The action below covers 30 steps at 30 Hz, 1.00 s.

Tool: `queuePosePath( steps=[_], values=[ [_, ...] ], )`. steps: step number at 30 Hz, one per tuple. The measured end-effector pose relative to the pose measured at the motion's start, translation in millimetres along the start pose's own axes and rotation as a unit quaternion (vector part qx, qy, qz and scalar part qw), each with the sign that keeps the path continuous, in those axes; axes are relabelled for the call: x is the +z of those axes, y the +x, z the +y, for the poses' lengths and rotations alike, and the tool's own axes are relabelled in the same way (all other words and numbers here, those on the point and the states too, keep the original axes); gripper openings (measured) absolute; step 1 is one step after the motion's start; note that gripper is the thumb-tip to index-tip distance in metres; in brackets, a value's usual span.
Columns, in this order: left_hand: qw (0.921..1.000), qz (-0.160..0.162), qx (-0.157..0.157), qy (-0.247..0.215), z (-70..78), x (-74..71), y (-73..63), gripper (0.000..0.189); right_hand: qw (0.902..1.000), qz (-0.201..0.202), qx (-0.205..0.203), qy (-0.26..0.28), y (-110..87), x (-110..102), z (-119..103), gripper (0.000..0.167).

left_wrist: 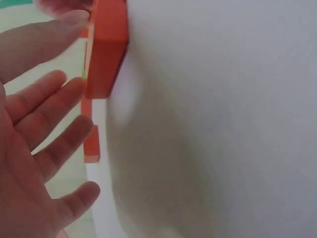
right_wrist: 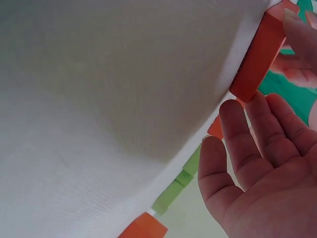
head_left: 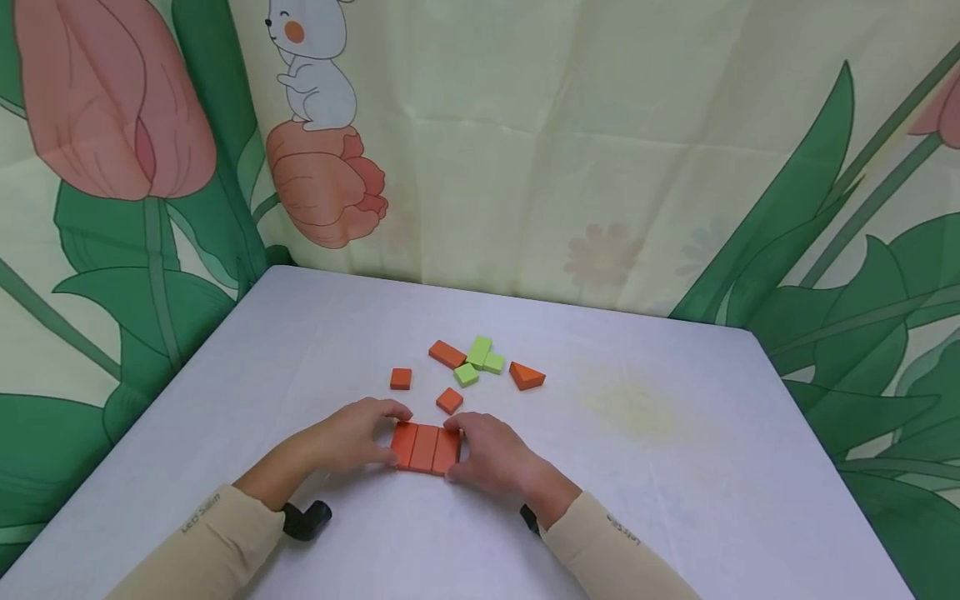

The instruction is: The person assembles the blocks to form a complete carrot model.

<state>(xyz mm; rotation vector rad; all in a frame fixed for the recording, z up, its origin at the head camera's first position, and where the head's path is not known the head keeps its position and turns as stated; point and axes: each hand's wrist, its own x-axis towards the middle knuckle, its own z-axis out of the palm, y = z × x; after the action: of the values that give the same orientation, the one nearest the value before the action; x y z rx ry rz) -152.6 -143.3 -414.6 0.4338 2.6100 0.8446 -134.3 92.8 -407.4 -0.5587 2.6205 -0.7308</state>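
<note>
Three flat orange-red rectangular blocks (head_left: 423, 448) lie side by side in a row on the white table, their long sides together. My left hand (head_left: 356, 437) is at the row's left end, index fingertip at the far corner and thumb at the near one, holding the end block (left_wrist: 106, 69) between them. At the right end my right hand (head_left: 495, 454) holds the outer block (right_wrist: 260, 54) the same way, thumb near and index finger far. The other fingers of both hands stay spread off the blocks in the wrist views.
Just beyond the row lie two small orange squares (head_left: 401, 379), an orange rectangle (head_left: 447, 354) and an orange triangle (head_left: 527, 376). Several light green blocks (head_left: 478, 353) sit among them. A printed cloth (head_left: 525, 167) hangs behind the table (head_left: 712, 500).
</note>
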Motion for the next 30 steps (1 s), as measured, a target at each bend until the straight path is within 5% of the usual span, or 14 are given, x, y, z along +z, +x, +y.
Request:
queuePosePath(
  steps=[11,18,25,30],
  values=[
    [0.9995,0.027,0.015,0.001,3.8,-30.5,46.6,0.053,1.0000,-0.004,0.001,-0.002,0.9,-1,0,0.060],
    [0.9997,0.010,0.008,0.021,0.1,-39.8,73.9,0.052,1.0000,-0.007,0.002,-0.004,1.6,0,1,0.060],
    [0.9993,0.016,-0.027,0.022,-17.4,-51.5,80.0,0.050,1.0000,-0.006,0.000,-0.006,2.3,0,2,0.061],
    [0.9998,0.005,-0.019,0.010,-12.4,-48.1,86.3,0.049,1.0000,-0.008,0.003,-0.003,2.8,-1,3,0.061]
  ],
)
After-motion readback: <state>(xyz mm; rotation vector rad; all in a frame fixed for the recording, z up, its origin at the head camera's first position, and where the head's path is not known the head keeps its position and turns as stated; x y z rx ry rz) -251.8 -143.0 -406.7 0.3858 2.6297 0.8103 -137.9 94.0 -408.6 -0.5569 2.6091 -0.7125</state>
